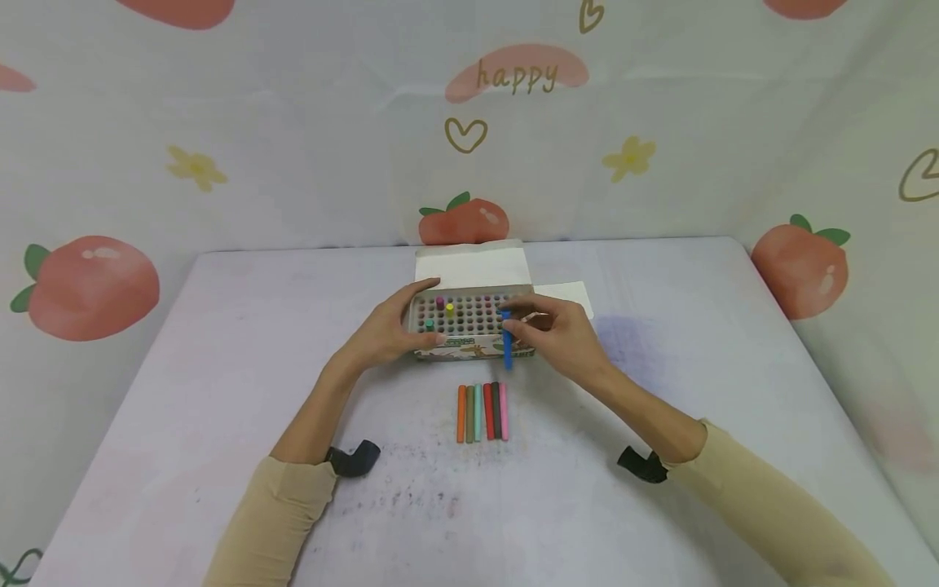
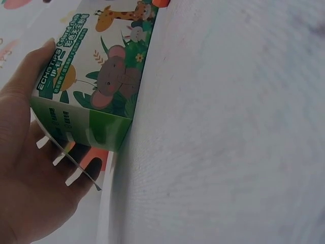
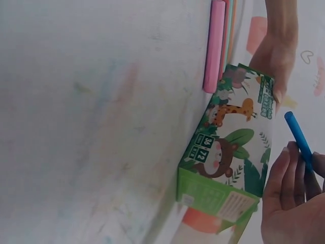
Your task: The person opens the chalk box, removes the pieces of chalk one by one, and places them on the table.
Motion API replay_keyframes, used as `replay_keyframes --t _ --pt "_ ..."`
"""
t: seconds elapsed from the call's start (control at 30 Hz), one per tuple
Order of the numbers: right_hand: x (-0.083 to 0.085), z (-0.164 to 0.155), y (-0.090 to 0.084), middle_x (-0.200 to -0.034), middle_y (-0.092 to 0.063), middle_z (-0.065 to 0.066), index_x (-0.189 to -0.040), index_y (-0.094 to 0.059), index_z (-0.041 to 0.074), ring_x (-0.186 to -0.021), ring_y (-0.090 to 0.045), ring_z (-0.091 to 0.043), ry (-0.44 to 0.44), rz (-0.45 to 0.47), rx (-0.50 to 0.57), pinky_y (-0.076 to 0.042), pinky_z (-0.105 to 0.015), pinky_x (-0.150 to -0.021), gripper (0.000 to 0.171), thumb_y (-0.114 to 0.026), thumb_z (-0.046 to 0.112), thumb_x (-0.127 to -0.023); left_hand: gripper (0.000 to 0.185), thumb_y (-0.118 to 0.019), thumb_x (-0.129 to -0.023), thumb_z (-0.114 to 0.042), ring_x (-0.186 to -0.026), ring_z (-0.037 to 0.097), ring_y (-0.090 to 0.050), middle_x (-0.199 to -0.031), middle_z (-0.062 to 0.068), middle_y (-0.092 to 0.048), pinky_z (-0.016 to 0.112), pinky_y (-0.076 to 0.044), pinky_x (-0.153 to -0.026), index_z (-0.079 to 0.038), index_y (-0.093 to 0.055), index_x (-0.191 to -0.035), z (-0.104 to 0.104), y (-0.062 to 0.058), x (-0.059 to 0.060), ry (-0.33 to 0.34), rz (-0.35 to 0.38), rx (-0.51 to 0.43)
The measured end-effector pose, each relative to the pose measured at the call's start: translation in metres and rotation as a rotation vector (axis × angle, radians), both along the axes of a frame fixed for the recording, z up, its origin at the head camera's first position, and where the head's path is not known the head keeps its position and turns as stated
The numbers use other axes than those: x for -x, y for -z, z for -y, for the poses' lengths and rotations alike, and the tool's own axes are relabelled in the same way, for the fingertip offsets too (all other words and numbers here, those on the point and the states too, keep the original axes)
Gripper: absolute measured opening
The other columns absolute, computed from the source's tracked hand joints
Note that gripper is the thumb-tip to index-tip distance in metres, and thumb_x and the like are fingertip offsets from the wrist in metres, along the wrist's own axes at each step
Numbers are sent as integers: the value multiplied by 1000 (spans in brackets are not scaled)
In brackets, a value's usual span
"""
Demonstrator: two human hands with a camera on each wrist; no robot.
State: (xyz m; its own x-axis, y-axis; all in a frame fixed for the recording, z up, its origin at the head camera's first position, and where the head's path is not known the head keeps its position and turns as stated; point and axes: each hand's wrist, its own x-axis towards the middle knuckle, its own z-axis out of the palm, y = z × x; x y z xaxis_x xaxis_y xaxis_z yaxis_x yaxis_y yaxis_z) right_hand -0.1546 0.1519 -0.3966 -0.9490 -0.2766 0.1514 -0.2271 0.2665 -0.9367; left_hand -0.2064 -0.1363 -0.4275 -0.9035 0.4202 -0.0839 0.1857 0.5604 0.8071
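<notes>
On the pale, smudged tabletop [image 1: 220,391] stands an open green cardboard box printed with jungle animals [image 1: 473,319], its white lid flap folded back toward the fruit-patterned backdrop. Its grey insert is a grid of round holes; a few hold upright chalk sticks, among them a magenta, a yellow and a teal one, while most look vacant. The left hand [image 1: 389,330] grips the box's left end, thumb on top and fingers curled round the side. The right hand [image 1: 561,334] pinches a blue chalk stick [image 1: 506,338] upright at the box's right front edge. Just in front of the box lies a row of six loose chalk sticks [image 1: 482,412], side by side, touching.
</notes>
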Motion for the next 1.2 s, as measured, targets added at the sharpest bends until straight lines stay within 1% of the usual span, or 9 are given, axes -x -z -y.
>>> replay_keyframes --t 0.1,0.2,0.37,0.47,0.6,0.73,0.83,1.0,1.2 --pt "-3 -4 3 -101 -72 -9 -116 -71 2 -78 -70 -32 -1 20 -7 -57 -41 -72 26 -72 11 -92 89 -81 -81 -38 -118 27 -47 -143 7 -45 55 -36 -102 -32 -32 -155 0 0 0 3 -1 -3" --pt "-6 -7 5 -101 -72 -9 -116 -70 3 -78 -69 -38 -7 35 -12 -56 -41 -72 25 -71 11 -92 89 -81 -81 -39 -121 28 -46 -144 7 -44 55 -35 -103 -31 -33 -155 1 0 0 4 -4 -3" --pt "-10 -12 7 -98 -73 -10 -116 -70 3 -79 -69 -37 -20 64 -17 -56 -35 -72 25 -71 11 -93 89 -81 -81 -39 -122 28 -45 -145 7 -44 56 -34 -104 -31 -33 -155 1 0 0 1 -9 0" --pt "-12 -16 9 -95 -73 -10 -117 -70 3 -79 -69 -37 -30 85 -26 -57 -37 -71 25 -71 11 -93 89 -81 -81 -39 -124 28 -45 -146 7 -43 56 -34 -104 -32 -33 -155 1 0 0 -1 -7 0" --pt "-15 -20 13 -93 -74 -9 -116 -71 4 -78 -69 -38 -39 113 -47 -56 -43 -72 26 -72 13 -92 88 -81 -82 -39 -127 28 -44 -148 7 -42 56 -33 -105 -32 -32 -155 0 0 -1 5 -4 -1" --pt "-17 -22 16 -93 -74 -8 -115 -71 6 -79 -69 -39 -43 157 -57 -55 -48 -73 25 -72 15 -92 88 -81 -82 -39 -124 28 -45 -147 7 -42 56 -34 -104 -32 -32 -155 1 0 -1 4 -6 -6" --pt "-18 -22 19 -93 -74 -9 -116 -72 6 -78 -69 -39 -50 191 -52 -56 -48 -72 26 -73 15 -91 89 -81 -81 -38 -121 28 -46 -145 7 -43 55 -35 -103 -32 -32 -155 1 -1 -2 0 -4 -10" --pt "-21 -20 22 -96 -73 -12 -116 -71 1 -77 -70 -39 -82 250 -17 -57 -45 -70 27 -73 10 -91 88 -81 -82 -38 -123 28 -45 -146 7 -43 55 -34 -104 -33 -32 -155 0 -1 -2 3 -3 -10" --pt "-23 -19 29 -93 -73 -12 -117 -69 -3 -76 -70 -33 -99 301 -10 -58 -42 -67 29 -73 8 -90 88 -81 -82 -38 -123 27 -45 -146 7 -43 55 -34 -104 -33 -32 -155 0 0 -1 1 -4 -6"
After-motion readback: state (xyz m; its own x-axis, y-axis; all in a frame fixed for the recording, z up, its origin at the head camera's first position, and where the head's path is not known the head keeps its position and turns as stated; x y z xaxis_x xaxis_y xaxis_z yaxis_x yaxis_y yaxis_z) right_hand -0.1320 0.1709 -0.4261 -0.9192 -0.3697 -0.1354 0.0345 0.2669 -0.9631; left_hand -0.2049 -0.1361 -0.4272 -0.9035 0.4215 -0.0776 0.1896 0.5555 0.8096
